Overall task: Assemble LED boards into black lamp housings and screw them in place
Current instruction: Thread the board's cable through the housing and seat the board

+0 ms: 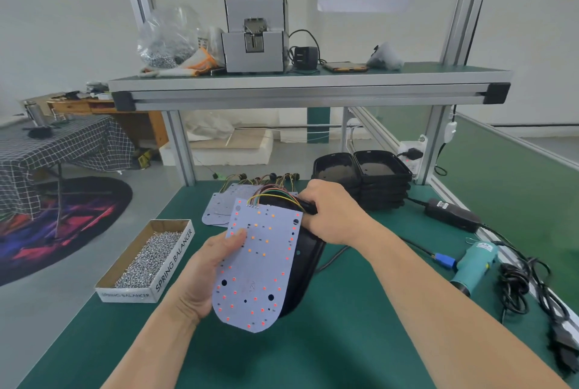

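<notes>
The LED board (260,266) is in my left hand (206,266): my thumb lies flat on its pale face near the upper left edge and my fingers curl behind it, so I grip it by that side. It is tilted, rounded end towards me, with its rows of red and orange dots facing up. Directly under it, showing past its edge on the side of my right hand (332,213), lies a black housing (308,263). I cannot tell whether the board touches it.

From the far end of the board a bundle of coloured wires (275,195) arcs across to my right hand. That hand is curled tightly around a black plug (308,208) at the end of the wires, just over the far end of the housing.

Just beyond my left hand, more LED boards (219,206) lie in a loose pile on the green mat (313,351). Beyond my right hand stands a stack of housings (363,181). Out to the left of my left hand is an open cardboard box of screws (147,260). Well off to the right of my right forearm lies a teal electric screwdriver (476,263) among black cables, with a black power adapter (452,214) beyond it. On the shelf above sits a grey screw feeder (255,34).
</notes>
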Demonstrator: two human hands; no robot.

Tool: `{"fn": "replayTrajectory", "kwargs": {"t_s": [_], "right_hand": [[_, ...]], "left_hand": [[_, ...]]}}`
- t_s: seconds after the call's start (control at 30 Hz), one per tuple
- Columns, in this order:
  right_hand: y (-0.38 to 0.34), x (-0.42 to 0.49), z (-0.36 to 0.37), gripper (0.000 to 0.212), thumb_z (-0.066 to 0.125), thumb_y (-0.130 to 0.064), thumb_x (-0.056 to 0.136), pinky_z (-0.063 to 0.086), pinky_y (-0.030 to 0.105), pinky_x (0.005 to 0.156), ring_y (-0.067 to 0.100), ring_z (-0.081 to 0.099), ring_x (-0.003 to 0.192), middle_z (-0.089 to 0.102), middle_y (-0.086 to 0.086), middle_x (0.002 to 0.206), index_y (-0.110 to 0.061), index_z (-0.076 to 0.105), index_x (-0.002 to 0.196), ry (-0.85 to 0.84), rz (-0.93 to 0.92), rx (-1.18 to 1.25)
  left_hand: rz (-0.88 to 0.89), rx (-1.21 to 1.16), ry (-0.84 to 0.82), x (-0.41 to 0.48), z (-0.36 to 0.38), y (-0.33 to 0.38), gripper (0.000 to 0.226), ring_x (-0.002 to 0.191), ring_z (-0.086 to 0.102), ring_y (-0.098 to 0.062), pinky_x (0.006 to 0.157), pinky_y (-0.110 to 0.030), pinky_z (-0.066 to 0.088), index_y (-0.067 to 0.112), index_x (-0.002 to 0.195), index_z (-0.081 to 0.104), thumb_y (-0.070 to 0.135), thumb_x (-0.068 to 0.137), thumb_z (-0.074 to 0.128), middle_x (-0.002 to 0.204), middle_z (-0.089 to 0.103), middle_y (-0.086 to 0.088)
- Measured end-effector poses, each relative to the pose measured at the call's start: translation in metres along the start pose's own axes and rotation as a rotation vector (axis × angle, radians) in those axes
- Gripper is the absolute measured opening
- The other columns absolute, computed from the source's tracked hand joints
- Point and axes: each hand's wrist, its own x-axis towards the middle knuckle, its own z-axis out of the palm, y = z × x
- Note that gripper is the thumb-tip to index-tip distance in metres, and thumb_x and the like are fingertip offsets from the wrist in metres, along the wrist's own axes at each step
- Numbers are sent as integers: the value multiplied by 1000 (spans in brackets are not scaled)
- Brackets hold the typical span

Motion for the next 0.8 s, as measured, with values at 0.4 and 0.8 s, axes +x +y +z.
{"fn": "replayTrajectory", "kwargs": {"t_s": [0.4,0.8], "right_hand": [[7,10,14,24,66,-23,88,48,36,70,26,52,81,50,-5,77,-28,52,70,-32,154,79],[36,-14,9,34,48,-23,99,57,29,81,19,69,94,74,6,107,-15,80,106,-359,242,1419]], "left_hand": [[-38,86,-19,5,5,0,40,86,74,-35,69,-38,59,-2,108,74,30,85,65,106,73,-25],[-6,-8,17,3,-5,2,37,80,74,-32,67,-38,60,2,99,78,30,76,71,98,75,-20]]}}
